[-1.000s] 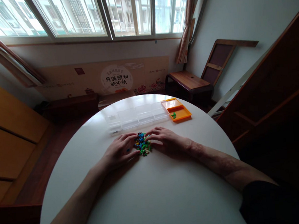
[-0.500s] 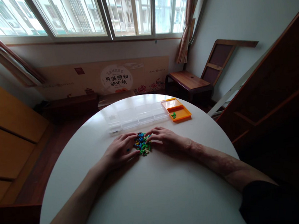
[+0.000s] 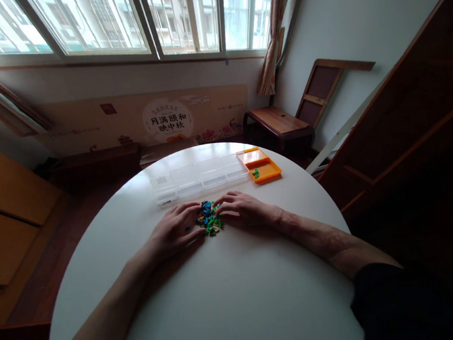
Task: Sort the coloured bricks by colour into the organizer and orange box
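Observation:
A small heap of tiny building bricks (image 3: 210,220), mostly green and blue with some yellow and cream, lies on the white round table (image 3: 221,292). My left hand (image 3: 173,228) curves around the heap's left side, thumb and fingers apart, with a loose dark brick (image 3: 187,228) beneath the palm. On the right side, my right hand (image 3: 242,209) rests with fingers spread, its fingertips touching the bricks' edge. Beyond the hands lies an orange tray (image 3: 268,174) with several green bricks (image 3: 255,174) in its near compartment. Left of it stretches a row of clear plastic boxes (image 3: 188,181).
The table's curved far edge runs just behind the boxes. Past it stand a low wooden stool (image 3: 280,120), a printed cardboard panel (image 3: 221,109) along the wall, and windows above. A brown wooden door or panel (image 3: 398,134) leans in at the right.
The whole view has shifted slightly, so everything sits a little farther left. Both hands stay around the heap, with barely any movement of the fingers.

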`<state>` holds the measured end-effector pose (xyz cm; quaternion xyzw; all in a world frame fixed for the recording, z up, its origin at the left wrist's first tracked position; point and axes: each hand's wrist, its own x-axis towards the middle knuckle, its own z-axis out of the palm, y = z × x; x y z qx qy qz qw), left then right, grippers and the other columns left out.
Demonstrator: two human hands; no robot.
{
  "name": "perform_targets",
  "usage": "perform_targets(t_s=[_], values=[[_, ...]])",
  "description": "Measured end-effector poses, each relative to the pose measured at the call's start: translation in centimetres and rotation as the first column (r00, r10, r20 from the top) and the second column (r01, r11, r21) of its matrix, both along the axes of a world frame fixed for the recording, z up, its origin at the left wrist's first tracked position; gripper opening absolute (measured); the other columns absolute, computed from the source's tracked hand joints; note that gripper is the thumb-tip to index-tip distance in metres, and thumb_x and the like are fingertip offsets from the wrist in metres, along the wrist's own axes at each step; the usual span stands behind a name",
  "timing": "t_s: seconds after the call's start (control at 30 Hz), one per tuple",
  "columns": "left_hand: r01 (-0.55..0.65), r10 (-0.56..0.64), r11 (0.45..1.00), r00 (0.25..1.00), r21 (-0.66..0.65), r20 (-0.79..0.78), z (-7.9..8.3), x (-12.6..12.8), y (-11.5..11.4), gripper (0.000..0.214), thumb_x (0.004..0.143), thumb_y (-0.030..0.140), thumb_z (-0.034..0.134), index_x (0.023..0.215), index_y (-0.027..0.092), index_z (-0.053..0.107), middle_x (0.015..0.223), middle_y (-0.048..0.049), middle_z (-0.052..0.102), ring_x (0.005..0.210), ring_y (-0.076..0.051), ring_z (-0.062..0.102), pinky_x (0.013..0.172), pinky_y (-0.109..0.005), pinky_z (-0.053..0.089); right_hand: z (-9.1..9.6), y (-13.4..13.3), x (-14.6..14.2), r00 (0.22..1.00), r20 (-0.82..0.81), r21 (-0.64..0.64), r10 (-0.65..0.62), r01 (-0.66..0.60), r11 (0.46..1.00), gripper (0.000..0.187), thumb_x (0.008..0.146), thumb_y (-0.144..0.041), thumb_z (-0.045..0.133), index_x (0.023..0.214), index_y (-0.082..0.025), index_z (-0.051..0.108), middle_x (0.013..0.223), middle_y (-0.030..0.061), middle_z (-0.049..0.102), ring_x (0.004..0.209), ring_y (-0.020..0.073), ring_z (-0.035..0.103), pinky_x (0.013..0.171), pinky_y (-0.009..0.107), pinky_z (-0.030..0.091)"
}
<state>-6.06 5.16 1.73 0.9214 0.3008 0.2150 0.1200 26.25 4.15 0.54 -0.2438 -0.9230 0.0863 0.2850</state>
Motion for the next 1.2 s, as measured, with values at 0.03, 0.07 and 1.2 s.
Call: perform_targets(t_s=[0.03, 0.07, 1.2], values=[[-0.001, 0.001, 1.000, 1.000, 0.000, -0.002, 0.1, 0.0, 0.0, 0.060, 0.102, 0.059, 0.072, 0.154, 0.030, 0.062, 0.155, -0.0127, 0.065, 0.138, -0.036, 0.066, 0.116, -0.054, 0.057, 0.0, 0.0, 0.0, 1.000, 0.001, 0.006, -0.001, 0.001, 1.000, 0.016, 0.110, -0.024, 0.068, 0.124, -0.028, 0.074, 0.142, 0.0071, 0.074, 0.126, 0.0224, 0.069, 0.113, 0.043, 0.058], [-0.001, 0.001, 1.000, 1.000, 0.000, -0.003, 0.1, 0.0, 0.0, 0.060, 0.102, 0.059, 0.072, 0.153, 0.030, 0.062, 0.155, -0.0127, 0.065, 0.138, -0.036, 0.065, 0.116, -0.054, 0.057, 0.0, 0.1, 0.0, 1.000, 0.002, 0.013, -0.001, 0.001, 1.000, 0.016, 0.110, -0.024, 0.069, 0.124, -0.027, 0.075, 0.142, 0.0071, 0.074, 0.125, 0.0223, 0.069, 0.113, 0.043, 0.058], [-0.237, 0.243, 0.962, 0.970, 0.136, -0.031, 0.1, 2.4, -0.9, 0.065, 0.102, 0.074, 0.061, 0.144, 0.025, 0.068, 0.153, -0.0127, 0.066, 0.137, -0.038, 0.064, 0.117, -0.053, 0.052, -1.4, 1.5, 0.3, 0.955, -0.225, 0.053, -0.191, 0.208, 0.977, 0.012, 0.108, -0.020, 0.063, 0.108, -0.025, 0.073, 0.117, 0.0077, 0.077, 0.111, 0.0271, 0.070, 0.102, 0.044, 0.058]])
